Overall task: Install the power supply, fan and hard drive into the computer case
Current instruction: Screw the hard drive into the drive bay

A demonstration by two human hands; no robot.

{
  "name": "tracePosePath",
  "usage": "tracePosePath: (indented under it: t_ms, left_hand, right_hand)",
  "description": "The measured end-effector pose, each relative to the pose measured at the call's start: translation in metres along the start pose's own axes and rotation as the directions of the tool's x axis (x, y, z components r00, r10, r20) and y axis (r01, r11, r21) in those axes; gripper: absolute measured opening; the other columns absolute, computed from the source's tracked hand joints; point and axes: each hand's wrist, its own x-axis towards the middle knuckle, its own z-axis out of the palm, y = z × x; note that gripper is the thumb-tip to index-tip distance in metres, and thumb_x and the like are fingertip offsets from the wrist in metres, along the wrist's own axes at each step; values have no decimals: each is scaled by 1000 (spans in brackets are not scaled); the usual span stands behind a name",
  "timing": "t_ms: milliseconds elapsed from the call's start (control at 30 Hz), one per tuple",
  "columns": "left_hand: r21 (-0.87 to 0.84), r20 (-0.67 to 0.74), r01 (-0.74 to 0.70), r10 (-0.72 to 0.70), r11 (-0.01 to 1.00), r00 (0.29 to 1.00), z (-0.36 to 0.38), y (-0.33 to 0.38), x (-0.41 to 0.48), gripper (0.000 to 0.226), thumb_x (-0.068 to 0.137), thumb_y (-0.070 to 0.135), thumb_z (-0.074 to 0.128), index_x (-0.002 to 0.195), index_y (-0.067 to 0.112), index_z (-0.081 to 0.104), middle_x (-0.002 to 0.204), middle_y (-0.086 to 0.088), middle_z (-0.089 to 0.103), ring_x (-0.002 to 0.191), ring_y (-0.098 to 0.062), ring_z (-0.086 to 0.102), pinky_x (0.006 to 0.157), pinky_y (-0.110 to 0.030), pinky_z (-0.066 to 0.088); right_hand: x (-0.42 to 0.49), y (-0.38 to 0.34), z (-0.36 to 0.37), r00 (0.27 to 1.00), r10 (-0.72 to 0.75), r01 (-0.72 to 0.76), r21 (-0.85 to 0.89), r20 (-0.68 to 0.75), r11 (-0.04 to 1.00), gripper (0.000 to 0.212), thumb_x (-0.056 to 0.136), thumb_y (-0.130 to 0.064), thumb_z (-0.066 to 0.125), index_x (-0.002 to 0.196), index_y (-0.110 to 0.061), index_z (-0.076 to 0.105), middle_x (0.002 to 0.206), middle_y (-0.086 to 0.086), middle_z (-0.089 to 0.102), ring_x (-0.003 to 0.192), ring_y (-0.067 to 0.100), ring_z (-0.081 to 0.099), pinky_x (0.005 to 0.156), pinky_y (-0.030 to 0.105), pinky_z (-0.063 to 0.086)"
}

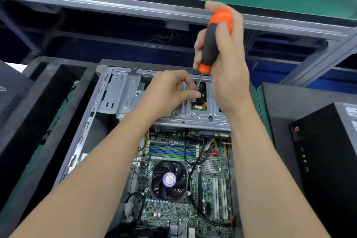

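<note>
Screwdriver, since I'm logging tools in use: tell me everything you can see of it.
The screwdriver has a handle, dark grey with orange cap and collar, rubbery-looking, and a thin metal shaft. It stands nearly upright, tip down over the grey drive cage. The right hand grips the handle; the left hand pinches at the shaft's lower end, hiding the tip.

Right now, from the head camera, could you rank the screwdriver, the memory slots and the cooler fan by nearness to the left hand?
1. Screwdriver: its shaft sits at the left hand's fingertips, over the drive cage.
2. Memory slots: just below the hand, on the motherboard.
3. Cooler fan: lower still, mid-board.
</note>
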Motion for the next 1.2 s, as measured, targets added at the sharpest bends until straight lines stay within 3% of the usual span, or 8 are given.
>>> tracePosePath:
  t_ms: [200,300,433,567,667,833,1067,1200]
  left_hand:
    - [-11,28,-33,33,999,999,-1,3,-3,12,89,32,77,82,34,68,46,10,37,48,-12,33,47,-22,22]
    - [35,32,-45,44,998,999,-2,4,-4,5,93,31,73,88,30,72,45,5,32,49,-14,31,53,-31,27]
    - [17,43,-53,52,998,998,-4,4,-5,6,95,29,70,92,29,75,44,4,34,47,-14,33,54,-31,28]
    - [-32,32,-24,25,999,999,-4,4,-5,16,84,44,77,84,33,65,47,12,42,48,-9,37,49,-24,22]
    - [-46,18,-13,14,999,1000,-1,6,-4,19,83,43,78,78,33,62,48,11,40,49,-10,35,49,-25,22]
    - [-25,36,-23,24,999,999,2,5,-3,12,91,37,73,87,26,73,46,5,33,49,-13,30,55,-32,29]
    - [-128,9,-3,4,992,1000,-4,5,-4,18,84,35,80,78,30,64,46,10,35,46,-5,38,47,-17,27]
    - [-125,20,-11,13,992,1000,-3,7,-4,12,88,29,78,82,24,69,50,9,31,46,-7,32,47,-18,24]
  right_hand:
    - [-1,-1,0,998,-17,16,-17,-58,1000,38,97,-9,70,117,-4,39,94,28,65,78,34,71,69,42,60]
    - [-1,1,-2,1000,3,-3,-32,-4,999,41,101,-14,61,132,2,39,91,25,53,75,31,58,70,43,55]
    - [-2,1,-8,999,34,-33,-20,32,999,39,100,-4,59,136,7,49,116,25,66,106,30,70,92,53,58]
    - [-2,0,-5,993,26,-44,-159,-117,986,51,80,-15,89,113,-4,53,101,15,66,85,24,68,74,51,60]
    - [-2,3,-2,998,-7,-7,-196,-70,981,40,89,-21,82,120,-8,60,95,-3,61,79,21,60,70,52,59]
    - [-4,8,-20,990,48,-45,-24,130,999,32,94,6,59,126,4,57,118,23,70,107,39,71,89,58,59]
    - [-3,8,-4,990,8,-52,-321,-138,946,43,75,-36,92,94,-10,63,74,8,65,72,35,67,64,53,57]
    - [-5,9,-16,990,11,10,-145,143,989,31,97,-5,64,127,-3,58,106,16,71,104,36,70,91,60,56]
